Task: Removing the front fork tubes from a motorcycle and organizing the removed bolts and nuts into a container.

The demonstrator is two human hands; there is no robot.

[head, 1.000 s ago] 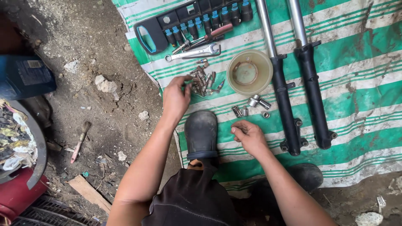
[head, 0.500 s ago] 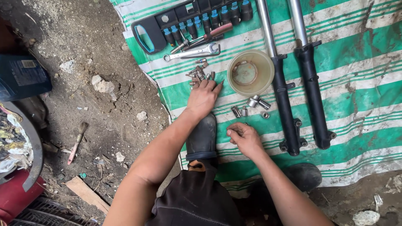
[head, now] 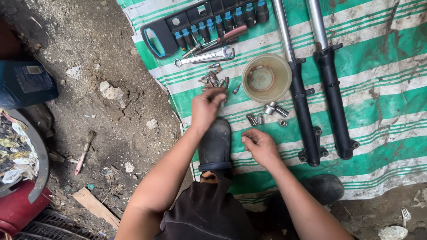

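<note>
Fingers of the left hand (head: 205, 106) are now pinching at the bolts (head: 213, 81), having moved right; right hand (head: 260, 146) is resting loosely curled on the striped green tarp (head: 378, 58) over dirt.

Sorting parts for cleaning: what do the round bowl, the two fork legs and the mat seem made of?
Bowl: likely translucent plastic, yellowed and grimy. Fork legs: metal, shiny chrome-like upper tubes, matte black lowers. Mat: woven plastic tarp by its look, green-and-white striped, dirt-stained.
</note>
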